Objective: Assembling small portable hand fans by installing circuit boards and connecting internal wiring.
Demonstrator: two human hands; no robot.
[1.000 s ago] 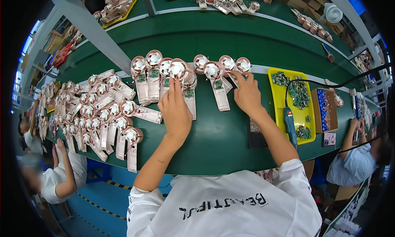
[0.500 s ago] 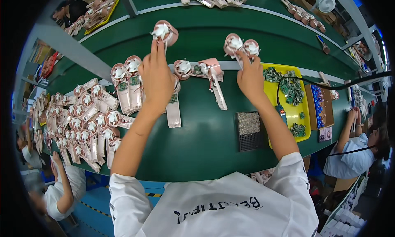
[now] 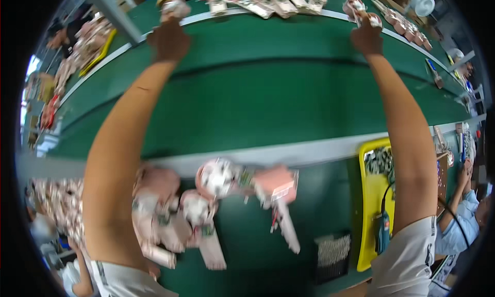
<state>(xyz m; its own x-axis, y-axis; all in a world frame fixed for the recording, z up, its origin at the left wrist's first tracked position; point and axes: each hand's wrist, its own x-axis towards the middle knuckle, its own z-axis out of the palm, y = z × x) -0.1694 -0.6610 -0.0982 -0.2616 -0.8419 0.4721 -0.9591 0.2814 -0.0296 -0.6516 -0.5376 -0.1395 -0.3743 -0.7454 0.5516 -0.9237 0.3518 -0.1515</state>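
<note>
Both arms stretch far across the green bench. My left hand [image 3: 170,41] is closed on a pink handheld fan part [image 3: 175,7] with a round head, blurred by motion, close to the far rail. Over at the far right, my right hand [image 3: 367,39] grips pink handheld fan parts; two round heads [image 3: 355,6] show beyond the fingers, and their handles are mostly hidden. On the near bench lie loose fan parts: one round head with white blades [image 3: 217,177], another with a long handle [image 3: 212,248], and a pink housing [image 3: 276,183] beside a thin handle piece [image 3: 286,230].
A row of fan parts [image 3: 258,0] lies past the far rail [image 3: 216,15]. A yellow tray [image 3: 367,245] of green circuit boards stands near my right arm, with a teal-handled tool [image 3: 383,232]. A black box of small metal pieces [image 3: 332,255] sits nearby. Co-workers are at both sides.
Both hands have moved forward and apart, from just past the near rail to the far rail, carrying the fan parts. The view has shifted forward, so the near bench sits lower.
</note>
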